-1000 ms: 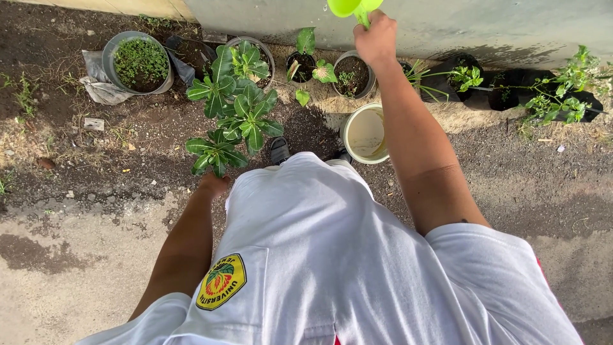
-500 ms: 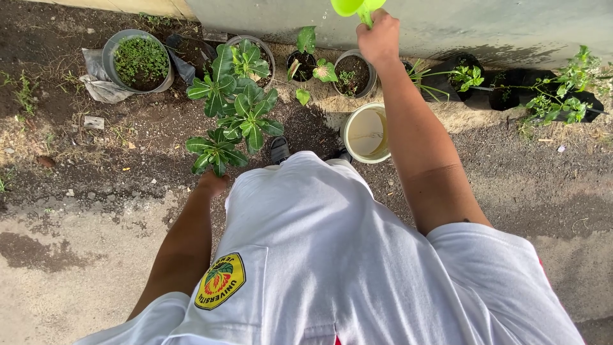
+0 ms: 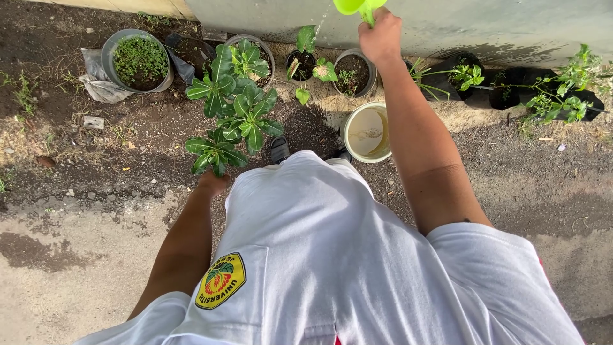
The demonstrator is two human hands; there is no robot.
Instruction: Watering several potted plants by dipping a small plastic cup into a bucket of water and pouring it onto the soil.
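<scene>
the right hand (image 3: 380, 35) is stretched out ahead at the top of the view, fingers wrapped tight round the handle of a bright lime-green plastic dipper (image 3: 355, 7), which is cut off by the top edge. a thin stream of water (image 3: 322, 25) falls from the dipper toward the small black pot with a broad-leafed seedling (image 3: 302, 64) by the grey wall (image 3: 485, 25). just right of that pot stands a grey round pot of dark soil (image 3: 353, 73), and nearer the person a cream plastic bucket (image 3: 366, 133) holds rippling water. the left hand (image 3: 213, 185) hangs low at the person's side, just below the leafy green shrub with glossy rosettes (image 3: 236, 108); i cannot tell whether it is curled or slack, and nothing shows in it. a grey tub of tiny green sprouts (image 3: 137, 61) sits far left on the dirt, and black bags of straggly plants (image 3: 543, 96) line the wall to the right.
</scene>
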